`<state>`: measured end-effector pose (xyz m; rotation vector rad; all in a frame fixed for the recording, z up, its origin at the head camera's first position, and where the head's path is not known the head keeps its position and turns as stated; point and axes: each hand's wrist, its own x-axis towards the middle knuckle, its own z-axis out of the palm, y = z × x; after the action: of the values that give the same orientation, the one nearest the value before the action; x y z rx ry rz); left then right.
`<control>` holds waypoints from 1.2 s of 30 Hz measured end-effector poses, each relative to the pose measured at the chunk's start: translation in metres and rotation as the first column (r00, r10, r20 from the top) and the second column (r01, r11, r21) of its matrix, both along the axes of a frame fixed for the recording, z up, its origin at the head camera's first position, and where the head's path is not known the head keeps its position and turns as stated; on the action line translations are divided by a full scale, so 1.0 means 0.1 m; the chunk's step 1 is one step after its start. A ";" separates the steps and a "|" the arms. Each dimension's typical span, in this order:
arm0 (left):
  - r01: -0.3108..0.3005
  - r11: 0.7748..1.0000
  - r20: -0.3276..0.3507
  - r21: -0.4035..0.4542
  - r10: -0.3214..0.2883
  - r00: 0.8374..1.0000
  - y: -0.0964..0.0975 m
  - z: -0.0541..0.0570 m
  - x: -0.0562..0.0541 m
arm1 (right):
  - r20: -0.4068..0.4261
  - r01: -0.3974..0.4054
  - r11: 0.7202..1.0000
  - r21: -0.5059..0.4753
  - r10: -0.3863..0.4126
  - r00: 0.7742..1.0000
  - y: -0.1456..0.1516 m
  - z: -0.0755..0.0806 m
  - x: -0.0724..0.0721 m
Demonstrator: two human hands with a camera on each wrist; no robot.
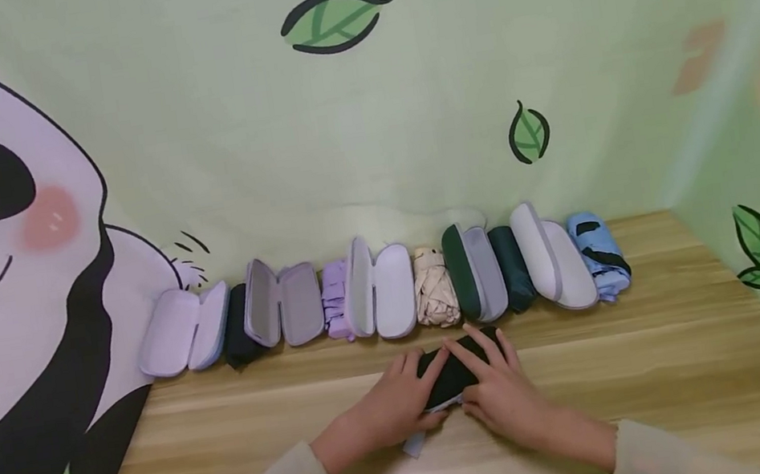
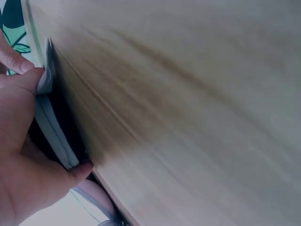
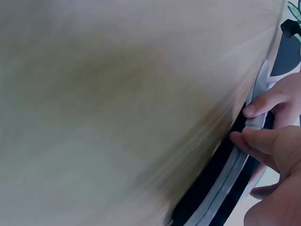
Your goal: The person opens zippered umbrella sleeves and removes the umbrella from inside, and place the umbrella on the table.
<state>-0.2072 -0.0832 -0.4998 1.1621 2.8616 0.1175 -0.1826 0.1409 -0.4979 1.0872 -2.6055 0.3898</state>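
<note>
A black glasses case (image 1: pixel 453 379) with a pale grey rim lies on the table between both hands. From its near side pokes a flap of grey cloth (image 1: pixel 415 445). My left hand (image 1: pixel 390 404) grips the case's left part, fingers over the top and thumb at the near edge. On the other half, my right hand (image 1: pixel 506 397) holds it with fingers spread across the lid and thumb low at the front. In the right wrist view the two rims of the case (image 3: pixel 221 188) lie close together, and the cloth (image 3: pixel 257 92) sits by the thumbs.
Behind the hands, a row of opened glasses cases runs along the wall, including a lilac one (image 1: pixel 170 331), a green one (image 1: pixel 460 274) and a white one (image 1: pixel 536 255). Rolled fabric bundles stand between them, among them a beige one (image 1: pixel 436 294) and a blue one (image 1: pixel 600 259).
</note>
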 end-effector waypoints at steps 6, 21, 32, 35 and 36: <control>-0.007 1.000 0.041 -0.019 0.007 0.999 0.00 -0.05 0.02 | 0.024 -0.023 1.000 0.003 0.023 0.999 0.03 -0.01 0.02; -0.012 0.999 -0.010 0.048 0.013 1.000 0.02 0.03 -0.03 | 0.049 -0.002 1.000 -0.021 0.003 0.999 -0.06 0.07 0.01; -0.037 0.998 0.007 0.044 0.036 0.999 0.01 -0.01 -0.01 | 0.039 0.015 0.999 -0.045 -0.013 0.999 -0.07 0.04 0.02; -0.055 0.998 0.041 0.028 0.054 0.998 0.01 -0.02 -0.02 | 0.068 0.018 1.000 -0.019 -0.016 0.998 -0.06 0.03 0.02; -0.067 0.997 0.057 0.025 0.065 0.996 0.02 -0.02 -0.01 | 0.071 0.018 1.000 -0.010 -0.017 0.997 -0.04 0.03 0.01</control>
<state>-0.2083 -0.0817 -0.5015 1.0510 2.8586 0.1894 -0.1813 0.1366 -0.4951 1.0653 -2.6697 0.4452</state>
